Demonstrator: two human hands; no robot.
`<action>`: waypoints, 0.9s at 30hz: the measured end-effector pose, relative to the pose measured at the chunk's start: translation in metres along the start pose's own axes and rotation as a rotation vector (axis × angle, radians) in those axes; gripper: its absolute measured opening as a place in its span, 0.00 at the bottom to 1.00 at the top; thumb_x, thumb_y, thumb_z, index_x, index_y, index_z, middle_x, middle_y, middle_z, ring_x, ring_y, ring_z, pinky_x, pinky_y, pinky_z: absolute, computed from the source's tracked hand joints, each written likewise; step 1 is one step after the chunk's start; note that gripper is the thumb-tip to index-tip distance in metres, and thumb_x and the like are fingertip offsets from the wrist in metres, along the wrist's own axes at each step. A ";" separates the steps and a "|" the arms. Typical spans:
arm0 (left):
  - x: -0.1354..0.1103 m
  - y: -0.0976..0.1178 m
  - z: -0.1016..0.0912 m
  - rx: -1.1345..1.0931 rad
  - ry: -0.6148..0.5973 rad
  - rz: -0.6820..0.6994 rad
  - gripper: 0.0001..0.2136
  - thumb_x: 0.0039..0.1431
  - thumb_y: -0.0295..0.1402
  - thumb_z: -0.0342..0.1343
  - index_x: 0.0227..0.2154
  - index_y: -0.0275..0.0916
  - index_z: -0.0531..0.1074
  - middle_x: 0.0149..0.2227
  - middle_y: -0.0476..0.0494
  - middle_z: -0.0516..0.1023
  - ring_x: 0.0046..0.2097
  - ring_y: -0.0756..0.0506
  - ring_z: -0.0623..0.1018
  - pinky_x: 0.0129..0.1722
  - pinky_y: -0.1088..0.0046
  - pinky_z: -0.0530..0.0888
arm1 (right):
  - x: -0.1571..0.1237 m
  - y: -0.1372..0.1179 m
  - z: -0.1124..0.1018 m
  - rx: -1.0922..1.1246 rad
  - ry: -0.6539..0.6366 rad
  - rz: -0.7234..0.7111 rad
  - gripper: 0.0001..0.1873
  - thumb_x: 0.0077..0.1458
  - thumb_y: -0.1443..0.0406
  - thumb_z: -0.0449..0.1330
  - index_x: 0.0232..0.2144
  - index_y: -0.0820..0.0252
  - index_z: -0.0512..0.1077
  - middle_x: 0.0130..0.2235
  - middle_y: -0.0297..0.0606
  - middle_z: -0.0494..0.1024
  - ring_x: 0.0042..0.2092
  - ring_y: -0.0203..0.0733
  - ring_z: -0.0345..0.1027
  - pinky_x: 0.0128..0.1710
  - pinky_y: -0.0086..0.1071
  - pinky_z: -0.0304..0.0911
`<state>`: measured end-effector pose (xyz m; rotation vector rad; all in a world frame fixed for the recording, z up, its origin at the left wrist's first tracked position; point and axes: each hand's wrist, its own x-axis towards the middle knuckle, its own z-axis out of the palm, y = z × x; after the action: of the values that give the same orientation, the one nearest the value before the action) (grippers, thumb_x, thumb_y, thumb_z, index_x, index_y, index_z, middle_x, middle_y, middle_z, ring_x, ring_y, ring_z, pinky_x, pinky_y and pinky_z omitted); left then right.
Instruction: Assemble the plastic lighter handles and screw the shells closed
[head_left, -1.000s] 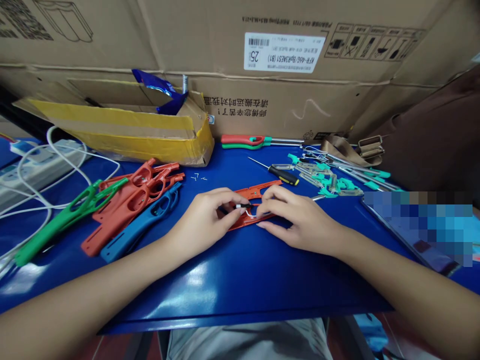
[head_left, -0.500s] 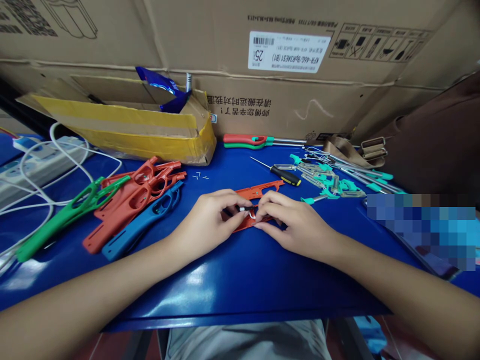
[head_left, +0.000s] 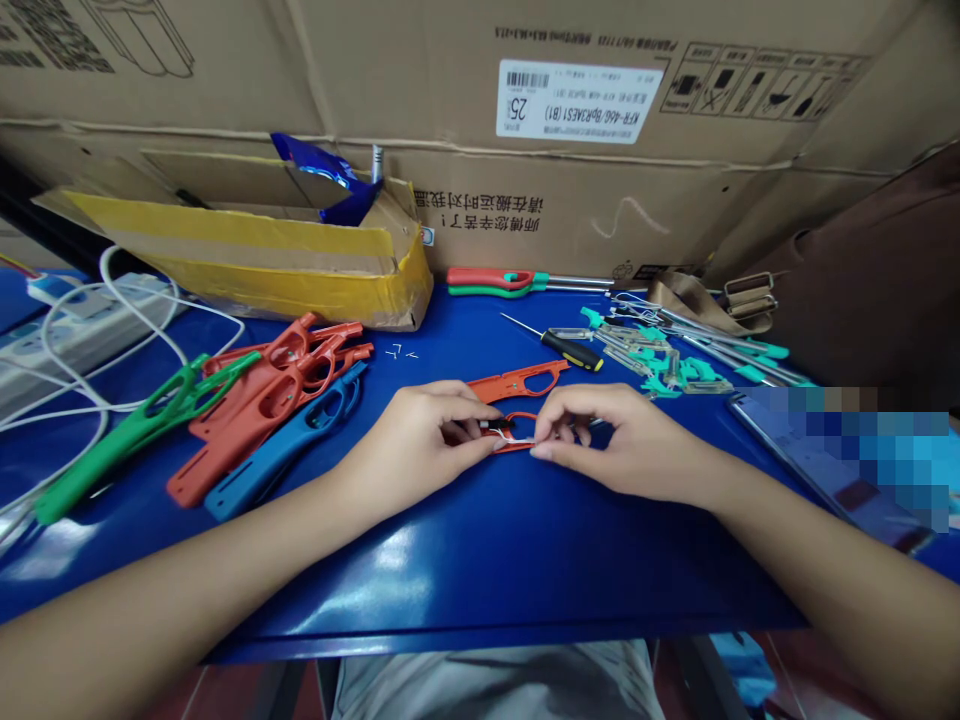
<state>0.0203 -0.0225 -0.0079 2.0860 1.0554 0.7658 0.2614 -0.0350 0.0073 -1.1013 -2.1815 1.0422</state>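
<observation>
Head camera: two hands pinching a wire piece at an orange shell

I am looking down at the blue table (head_left: 487, 570), whose near edge is running across the bottom of the frame. At the centre, the left hand (head_left: 416, 440) is pinching the black end of a small wire piece (head_left: 504, 430) between thumb and forefinger, with the other fingers curling under. The right hand (head_left: 630, 445) is pinching the opposite end, thumb and forefinger pressing together. The wire piece is sitting at the loop of an orange handle shell (head_left: 519, 383), which is lying flat between the hands. I am judging the fitting as under way; whether the wire is hooked in, I cannot tell. Left of centre, a pile of orange shells (head_left: 262, 395), a green shell (head_left: 135, 430) and a blue shell (head_left: 281, 455) are lying with no wire showing. Farther back, a screwdriver (head_left: 571, 350) and teal-tipped metal rods (head_left: 675, 360) are lying right of centre. A yellow-taped box (head_left: 247, 255) is sitting before a big carton (head_left: 450, 100) spanning the top.
</observation>
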 end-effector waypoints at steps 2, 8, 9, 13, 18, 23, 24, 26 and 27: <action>-0.001 0.000 0.000 0.006 -0.009 0.003 0.08 0.58 0.30 0.65 0.40 0.37 0.83 0.38 0.43 0.81 0.32 0.50 0.81 0.32 0.77 0.78 | -0.002 0.000 -0.002 -0.058 -0.129 -0.096 0.03 0.59 0.65 0.65 0.36 0.59 0.77 0.37 0.33 0.79 0.37 0.34 0.70 0.38 0.28 0.65; -0.002 0.002 0.000 0.009 -0.007 0.011 0.08 0.59 0.30 0.64 0.40 0.35 0.83 0.36 0.45 0.79 0.30 0.52 0.79 0.31 0.79 0.77 | -0.006 -0.001 -0.016 -0.179 -0.066 -0.135 0.08 0.61 0.69 0.60 0.43 0.58 0.76 0.41 0.35 0.79 0.34 0.34 0.67 0.34 0.29 0.63; -0.002 0.002 0.000 0.010 -0.009 0.016 0.08 0.59 0.30 0.64 0.41 0.35 0.82 0.36 0.45 0.79 0.30 0.53 0.79 0.31 0.79 0.77 | -0.006 0.000 -0.020 -0.229 -0.019 -0.131 0.07 0.61 0.69 0.60 0.41 0.58 0.76 0.40 0.36 0.79 0.34 0.35 0.67 0.34 0.30 0.63; -0.002 0.001 0.000 0.022 -0.017 0.031 0.09 0.59 0.29 0.64 0.42 0.35 0.82 0.37 0.45 0.78 0.31 0.53 0.79 0.32 0.79 0.78 | -0.007 0.009 -0.038 -0.394 -0.064 -0.068 0.06 0.60 0.66 0.61 0.40 0.56 0.76 0.43 0.38 0.79 0.45 0.43 0.72 0.46 0.36 0.64; -0.002 0.000 0.001 0.015 -0.004 0.044 0.08 0.59 0.29 0.65 0.41 0.35 0.82 0.36 0.46 0.78 0.31 0.53 0.79 0.32 0.79 0.78 | -0.007 0.016 -0.046 -0.437 -0.148 -0.005 0.06 0.62 0.64 0.60 0.36 0.56 0.77 0.39 0.38 0.80 0.41 0.44 0.73 0.42 0.36 0.63; -0.002 -0.001 0.001 0.030 -0.009 0.030 0.09 0.58 0.29 0.65 0.42 0.35 0.82 0.36 0.46 0.78 0.31 0.53 0.79 0.32 0.79 0.78 | -0.005 0.014 -0.041 -0.418 -0.172 -0.024 0.05 0.62 0.68 0.59 0.35 0.58 0.76 0.38 0.37 0.79 0.39 0.41 0.72 0.41 0.34 0.63; -0.001 -0.001 0.001 0.033 -0.011 0.024 0.09 0.58 0.29 0.65 0.42 0.35 0.82 0.37 0.46 0.78 0.31 0.53 0.79 0.32 0.80 0.78 | -0.005 0.014 -0.040 -0.414 -0.159 -0.027 0.04 0.61 0.68 0.60 0.35 0.58 0.76 0.37 0.37 0.79 0.39 0.41 0.71 0.41 0.34 0.63; -0.001 -0.001 0.001 0.041 -0.016 0.013 0.09 0.58 0.28 0.65 0.42 0.35 0.82 0.37 0.46 0.78 0.31 0.53 0.79 0.33 0.79 0.78 | -0.004 0.014 -0.038 -0.390 -0.136 -0.024 0.03 0.60 0.69 0.61 0.34 0.59 0.76 0.37 0.36 0.79 0.38 0.41 0.71 0.40 0.34 0.63; -0.001 0.000 0.001 0.044 -0.018 0.010 0.09 0.58 0.28 0.65 0.42 0.35 0.82 0.37 0.46 0.78 0.31 0.53 0.79 0.33 0.79 0.78 | -0.004 0.015 -0.037 -0.371 -0.134 -0.024 0.03 0.60 0.69 0.62 0.34 0.59 0.76 0.36 0.36 0.79 0.38 0.40 0.71 0.40 0.34 0.63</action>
<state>0.0201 -0.0236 -0.0088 2.1326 1.0617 0.7340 0.2958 -0.0170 0.0175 -1.1857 -2.5604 0.7356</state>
